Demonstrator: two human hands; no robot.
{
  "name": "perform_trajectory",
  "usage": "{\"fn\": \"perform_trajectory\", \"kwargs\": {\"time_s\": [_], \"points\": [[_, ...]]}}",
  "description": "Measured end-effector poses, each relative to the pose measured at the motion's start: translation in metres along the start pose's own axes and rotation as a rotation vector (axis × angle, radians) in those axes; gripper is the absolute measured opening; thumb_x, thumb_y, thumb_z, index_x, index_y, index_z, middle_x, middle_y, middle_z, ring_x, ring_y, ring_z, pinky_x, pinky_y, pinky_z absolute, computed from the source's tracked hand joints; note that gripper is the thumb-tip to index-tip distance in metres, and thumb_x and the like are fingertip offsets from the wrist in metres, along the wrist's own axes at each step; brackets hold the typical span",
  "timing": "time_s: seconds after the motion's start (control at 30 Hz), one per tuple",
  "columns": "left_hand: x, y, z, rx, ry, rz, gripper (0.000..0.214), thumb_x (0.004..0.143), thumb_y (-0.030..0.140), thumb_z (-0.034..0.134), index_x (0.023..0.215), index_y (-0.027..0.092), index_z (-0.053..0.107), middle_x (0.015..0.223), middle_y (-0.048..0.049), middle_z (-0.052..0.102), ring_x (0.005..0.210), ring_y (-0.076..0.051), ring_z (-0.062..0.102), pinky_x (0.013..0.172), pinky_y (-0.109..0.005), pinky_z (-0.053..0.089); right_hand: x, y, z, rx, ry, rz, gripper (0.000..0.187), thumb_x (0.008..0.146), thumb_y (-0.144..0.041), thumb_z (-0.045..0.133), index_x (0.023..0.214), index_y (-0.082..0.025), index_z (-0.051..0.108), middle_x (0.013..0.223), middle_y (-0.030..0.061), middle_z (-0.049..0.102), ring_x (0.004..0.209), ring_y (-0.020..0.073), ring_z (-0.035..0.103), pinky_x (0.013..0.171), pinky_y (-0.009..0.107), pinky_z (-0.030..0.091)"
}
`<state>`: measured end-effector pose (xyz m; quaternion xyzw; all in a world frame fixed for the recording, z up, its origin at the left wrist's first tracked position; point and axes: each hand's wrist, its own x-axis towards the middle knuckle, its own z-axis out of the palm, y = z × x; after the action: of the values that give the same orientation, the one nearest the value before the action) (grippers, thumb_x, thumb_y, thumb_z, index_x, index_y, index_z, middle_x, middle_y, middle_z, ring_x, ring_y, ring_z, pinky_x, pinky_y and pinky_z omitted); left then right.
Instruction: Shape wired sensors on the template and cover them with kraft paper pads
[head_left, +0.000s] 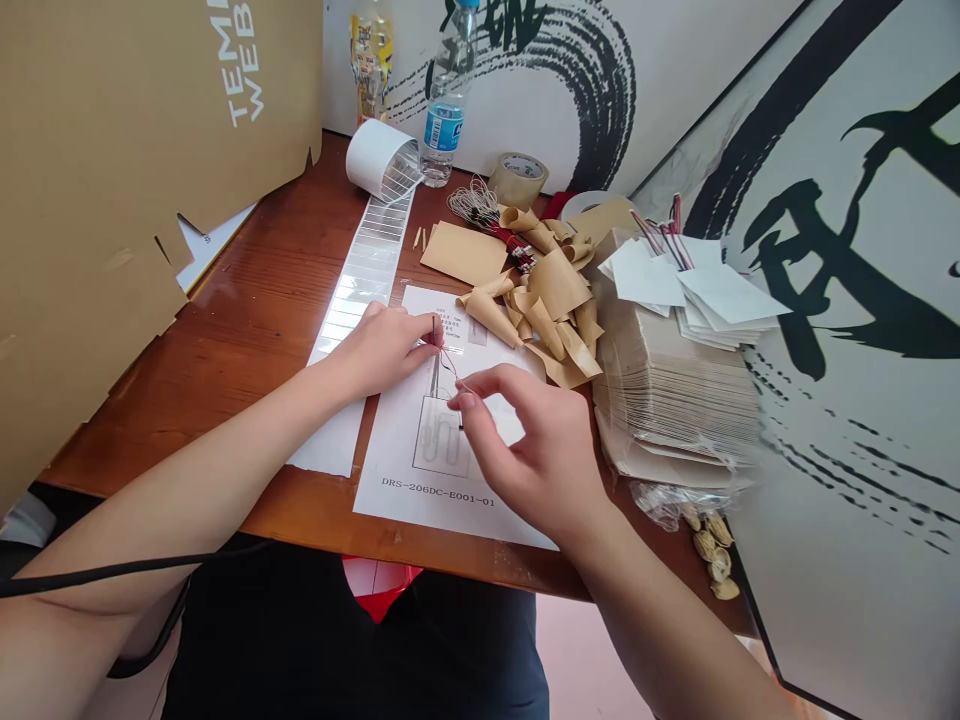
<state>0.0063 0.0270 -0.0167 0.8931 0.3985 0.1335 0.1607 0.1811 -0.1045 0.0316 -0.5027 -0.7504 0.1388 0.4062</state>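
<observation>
The left hand and right hand each pinch the thin wire between their fingers, over the printed sheet on the table. They seem to be straightening its strands; the next move, I'd judge, calls for light, steady tension.

My table: printed sheet right before me, near the edge; my left hand over its far left part, my right hand over its right side, wire between them; label strip just left of sheet, running back to label roll; water bottle right of roll, second bottle behind roll; cardboard box far left; behind sheet, card, then wire bundle; tape roll behind that, rightward; paper scraps by sheet's far right edge; further right, board stack, slips on top; peanuts before stack, beside wall panel.
</observation>
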Motion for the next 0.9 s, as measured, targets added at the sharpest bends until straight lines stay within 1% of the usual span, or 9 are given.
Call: {"fn": "perform_trajectory", "kwargs": {"time_s": [0.13, 0.2, 0.27, 0.43, 0.5, 0.57, 0.7, 0.77, 0.9], "points": [[0.000, 0.001, 0.000, 0.012, -0.004, -0.007, 0.018, 0.100, 0.031, 0.055, 0.106, 0.022, 0.070, 0.090, -0.0035, 0.075, 0.094, -0.027, 0.068, 0.099, -0.044, 0.038, 0.000, -0.004, -0.007, 0.313, -0.082, 0.204, 0.018, 0.099, -0.026, 0.058, 0.081, -0.023, 0.059, 0.072, -0.0005, 0.073, 0.076, 0.0166, 0.073, 0.067, 0.027, 0.054], [0.000, 0.001, 0.000, 0.016, -0.005, -0.008, 0.018, 0.100, 0.031, 0.055, 0.107, 0.023, 0.070, 0.090, -0.0034, 0.075, 0.094, -0.027, 0.068, 0.099, -0.045, 0.038, 0.001, -0.005, -0.010, 0.351, -0.077, 0.233, 0.017, 0.099, -0.028, 0.060, 0.083, -0.022, 0.059, 0.071, -0.0016, 0.072, 0.069, 0.0146, 0.071, 0.063, 0.026, 0.053], [0.000, 0.001, 0.000, 0.018, -0.005, -0.005, 0.018, 0.100, 0.032, 0.055, 0.106, 0.023, 0.070, 0.090, -0.0034, 0.075, 0.093, -0.026, 0.068, 0.100, -0.044, 0.038, 0.002, -0.004, -0.013, 0.278, -0.050, 0.174, 0.016, 0.098, -0.027, 0.062, 0.083, -0.022, 0.062, 0.067, -0.0032, 0.068, 0.060, 0.0116, 0.065, 0.059, 0.025, 0.050], [0.000, 0.002, -0.001, 0.033, -0.018, 0.011, 0.017, 0.101, 0.030, 0.055, 0.107, 0.023, 0.069, 0.094, -0.0034, 0.077, 0.092, -0.025, 0.066, 0.100, -0.044, 0.038, 0.004, 0.001, -0.018, -0.020, 0.018, -0.155, 0.014, 0.095, -0.018, 0.066, 0.080, -0.020, 0.064, 0.057, -0.0065, 0.055, 0.049, 0.0070, 0.048, 0.051, 0.022, 0.039], [-0.001, 0.002, -0.002, 0.041, -0.021, 0.011, 0.016, 0.100, 0.028, 0.055, 0.106, 0.023, 0.068, 0.093, -0.0032, 0.076, 0.092, -0.025, 0.066, 0.099, -0.044, 0.038, 0.004, 0.003, -0.018, -0.119, 0.014, -0.252, 0.013, 0.095, -0.017, 0.066, 0.083, -0.019, 0.066, 0.060, -0.0050, 0.054, 0.051, 0.0077, 0.048, 0.050, 0.023, 0.038], [-0.001, 0.002, -0.002, 0.045, -0.016, 0.019, 0.014, 0.099, 0.026, 0.056, 0.105, 0.023, 0.068, 0.092, -0.0027, 0.075, 0.092, -0.024, 0.065, 0.099, -0.043, 0.038, 0.004, 0.003, -0.017, -0.172, -0.015, -0.329, 0.013, 0.096, -0.016, 0.064, 0.083, -0.018, 0.067, 0.069, -0.0006, 0.061, 0.055, 0.0090, 0.052, 0.051, 0.024, 0.041], [-0.002, 0.002, -0.002, 0.051, -0.004, 0.037, 0.011, 0.098, 0.023, 0.058, 0.103, 0.023, 0.067, 0.093, -0.0021, 0.075, 0.092, -0.024, 0.066, 0.098, -0.042, 0.038, 0.003, 0.001, -0.017, -0.130, -0.108, -0.345, 0.016, 0.095, -0.013, 0.059, 0.081, -0.020, 0.060, 0.097, 0.0088, 0.076, 0.074, 0.0149, 0.068, 0.065, 0.029, 0.053], [-0.002, 0.001, -0.002, 0.050, -0.011, 0.034, 0.009, 0.098, 0.024, 0.059, 0.103, 0.023, 0.067, 0.094, -0.0022, 0.076, 0.093, -0.024, 0.066, 0.098, -0.042, 0.038, 0.003, -0.001, -0.017, -0.099, -0.145, -0.330, 0.016, 0.095, -0.010, 0.056, 0.082, -0.021, 0.057, 0.095, 0.0074, 0.078, 0.078, 0.0171, 0.070, 0.071, 0.031, 0.055], [-0.002, 0.000, -0.002, -0.004, -0.010, 0.024, 0.010, 0.099, 0.020, 0.059, 0.108, 0.022, 0.062, 0.107, -0.0012, 0.079, 0.104, -0.025, 0.069, 0.100, -0.042, 0.036, 0.001, -0.001, -0.017, -0.077, -0.210, -0.329, 0.017, 0.094, -0.009, 0.054, 0.082, -0.022, 0.056, 0.084, 0.0046, 0.077, 0.073, 0.0168, 0.070, 0.073, 0.033, 0.054]]}}
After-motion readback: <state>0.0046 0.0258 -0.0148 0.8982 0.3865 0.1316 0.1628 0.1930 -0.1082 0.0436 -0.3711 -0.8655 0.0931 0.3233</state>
